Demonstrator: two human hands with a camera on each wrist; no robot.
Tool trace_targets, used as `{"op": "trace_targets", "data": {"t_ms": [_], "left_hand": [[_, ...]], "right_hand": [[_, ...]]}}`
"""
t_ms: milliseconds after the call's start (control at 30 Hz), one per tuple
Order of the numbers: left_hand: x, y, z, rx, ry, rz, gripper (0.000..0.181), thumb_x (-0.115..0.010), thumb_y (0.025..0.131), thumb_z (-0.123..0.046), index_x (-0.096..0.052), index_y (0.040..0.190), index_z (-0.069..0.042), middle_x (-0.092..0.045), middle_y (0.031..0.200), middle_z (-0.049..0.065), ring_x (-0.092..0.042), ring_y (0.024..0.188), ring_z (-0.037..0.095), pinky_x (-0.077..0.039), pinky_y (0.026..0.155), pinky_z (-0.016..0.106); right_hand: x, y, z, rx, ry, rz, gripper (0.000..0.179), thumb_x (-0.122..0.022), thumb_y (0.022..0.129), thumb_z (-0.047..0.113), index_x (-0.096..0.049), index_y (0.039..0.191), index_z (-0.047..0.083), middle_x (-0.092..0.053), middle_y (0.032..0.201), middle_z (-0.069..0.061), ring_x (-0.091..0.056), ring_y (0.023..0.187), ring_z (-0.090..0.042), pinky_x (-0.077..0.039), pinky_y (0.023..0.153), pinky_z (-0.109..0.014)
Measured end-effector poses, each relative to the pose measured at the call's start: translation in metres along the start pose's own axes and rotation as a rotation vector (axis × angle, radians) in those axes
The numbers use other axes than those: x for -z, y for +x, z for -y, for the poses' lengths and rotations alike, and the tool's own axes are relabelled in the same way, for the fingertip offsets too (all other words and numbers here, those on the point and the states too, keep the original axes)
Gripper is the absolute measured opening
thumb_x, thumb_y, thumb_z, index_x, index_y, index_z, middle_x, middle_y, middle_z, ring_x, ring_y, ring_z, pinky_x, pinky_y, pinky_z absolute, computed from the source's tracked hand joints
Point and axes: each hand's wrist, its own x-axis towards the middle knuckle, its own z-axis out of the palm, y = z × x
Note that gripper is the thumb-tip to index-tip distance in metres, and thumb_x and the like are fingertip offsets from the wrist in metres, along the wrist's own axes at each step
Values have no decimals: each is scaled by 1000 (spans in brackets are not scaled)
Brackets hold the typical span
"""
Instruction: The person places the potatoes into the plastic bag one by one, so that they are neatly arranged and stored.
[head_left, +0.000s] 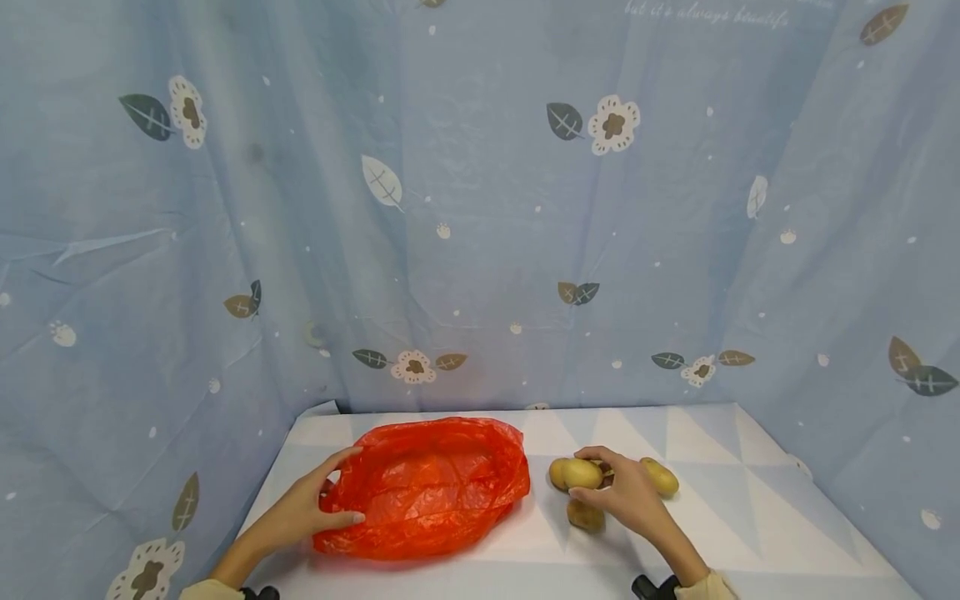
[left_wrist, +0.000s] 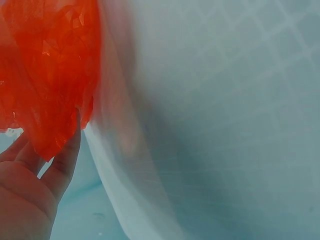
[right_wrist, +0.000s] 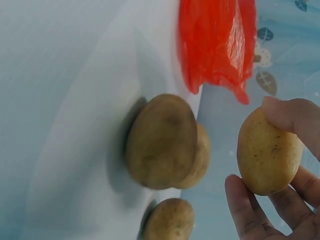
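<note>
My left hand [head_left: 303,508] holds the left side of a crumpled red plastic bag [head_left: 427,487], its thumb and fingers spread apart around the film. In the left wrist view the bag [left_wrist: 55,65] hangs down between the thumb and fingers. To the right of the bag, my right hand [head_left: 626,492] pinches a yellow potato [right_wrist: 270,152] between thumb and fingertips. Near that hand lie a browner potato [head_left: 586,516], another potato [head_left: 557,473] partly behind the held one, and one potato [head_left: 660,477] beyond the knuckles.
A white table with pale geometric patterning [head_left: 720,517] carries everything. Blue cloth [head_left: 480,250] printed with leaves and flowers closes off the back and both sides. Black bands with camera mounts [head_left: 654,587] sit on the wrists.
</note>
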Motion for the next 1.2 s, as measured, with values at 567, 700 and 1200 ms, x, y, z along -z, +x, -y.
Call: {"op": "trace_targets", "data": {"t_ms": [567,700,1200], "left_hand": [[-3,-2,5,-19,-3,9,97,-90,80,-31,-34,158,-25,-56,134,13,-58,95,25,-61,73,32],[-2,-1,5,-18,-5,8,97,-90,80,-32,-34,158,-27,-55,134,13,-58,96,25,-61,72,32],[-3,0,1,-13,31,-18,99,-92,77,-33,-35,158,-25,-55,136,13,-58,97,25,-61,73,32]], "right_hand": [[-26,13,25,87,-9,24,47,-95,72,26,-72,114,26,-73,106,3,-69,81,-7,-56,72,-25],[-32,18,33,126,-10,38,47,-95,73,27,-73,114,23,-73,105,1,-70,82,-9,-56,72,-26],[-63,35,65,207,66,116,45,-91,78,31,-70,117,26,-70,108,6,-67,88,-15,-58,76,-33]]}}
